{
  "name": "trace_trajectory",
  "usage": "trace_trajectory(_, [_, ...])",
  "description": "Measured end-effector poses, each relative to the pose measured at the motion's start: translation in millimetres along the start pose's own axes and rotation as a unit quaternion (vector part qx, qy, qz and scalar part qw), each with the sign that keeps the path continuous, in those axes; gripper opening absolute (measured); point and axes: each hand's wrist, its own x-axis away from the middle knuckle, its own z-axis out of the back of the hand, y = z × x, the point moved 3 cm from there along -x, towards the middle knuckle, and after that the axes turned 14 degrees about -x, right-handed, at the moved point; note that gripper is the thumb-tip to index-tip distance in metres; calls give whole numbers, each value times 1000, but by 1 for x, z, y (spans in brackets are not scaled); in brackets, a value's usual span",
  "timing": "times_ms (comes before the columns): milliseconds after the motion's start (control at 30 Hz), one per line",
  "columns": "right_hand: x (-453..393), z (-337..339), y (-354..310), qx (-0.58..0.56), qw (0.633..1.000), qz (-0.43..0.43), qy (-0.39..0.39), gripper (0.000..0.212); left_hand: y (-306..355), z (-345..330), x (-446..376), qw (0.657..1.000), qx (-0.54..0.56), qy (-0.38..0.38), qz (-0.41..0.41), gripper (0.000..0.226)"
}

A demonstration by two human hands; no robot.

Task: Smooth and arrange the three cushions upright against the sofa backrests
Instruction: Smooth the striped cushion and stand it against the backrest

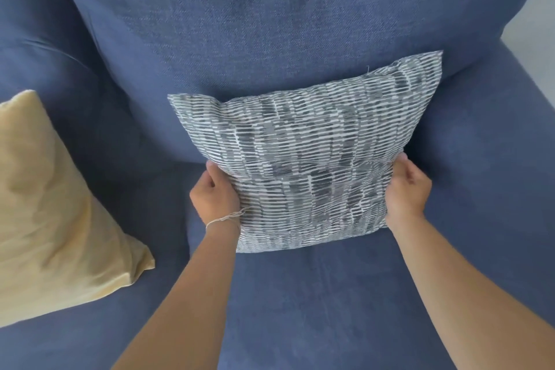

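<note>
A grey-and-white patterned cushion (306, 153) leans upright against the blue sofa backrest (255, 24), its lower edge on the seat. My left hand (214, 192) grips its lower left side, and my right hand (407, 189) grips its lower right side. A yellow cushion (51, 207) lies at the left, tilted against the neighbouring backrest, partly cut off by the frame edge. A third cushion is not in sight.
The blue seat (330, 294) stretches toward me below the patterned cushion. A second backrest section (39, 48) sits at the left. A pale wall or floor strip (534, 3) shows past the sofa's right arm.
</note>
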Motion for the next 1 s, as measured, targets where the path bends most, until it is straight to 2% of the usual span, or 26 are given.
trace_trajectory(133, [-6, 10, 8, 33, 999, 16, 4, 50, -10, 5, -2, 998, 13, 46, 28, 59])
trace_trajectory(200, [-3, 11, 6, 61, 997, 33, -14, 44, -8, 11, 5, 997, 10, 64, 33, 52])
trace_trajectory(233, [1, 12, 1, 81, 994, 67, -15, 35, -1, 17, 11, 996, 8, 84, 12, 45])
trace_trajectory(267, [7, 13, -8, 113, 985, 128, -10, 26, 9, 25, 20, 992, -3, 116, -43, 39])
trace_trajectory(333, [23, 7, -33, 174, 936, 304, -26, 37, 31, 39, 45, 957, -38, 170, -231, 25])
trace_trajectory(400, [40, -12, -50, 239, 841, 472, -112, 45, 45, 29, 67, 890, -112, 127, -424, 29])
trace_trajectory(467, [45, -35, -55, 294, 767, 541, -182, 49, 58, 3, 73, 833, -203, 51, -512, 40])
trace_trajectory(533, [38, -56, -55, 351, 742, 536, -196, 53, 66, -19, 59, 811, -295, 21, -505, 53])
trace_trajectory(667, [11, -86, -66, 412, 729, 522, -161, 55, 84, -37, 14, 791, -397, 20, -465, 68])
trace_trajectory(800, [2, -94, -63, 447, 718, 513, -151, 57, 90, -42, 4, 775, -429, 19, -463, 71])
trace_trajectory(1000, [17, -84, -78, 464, 723, 481, -173, 56, 97, -23, 16, 768, -454, -28, -450, 70])
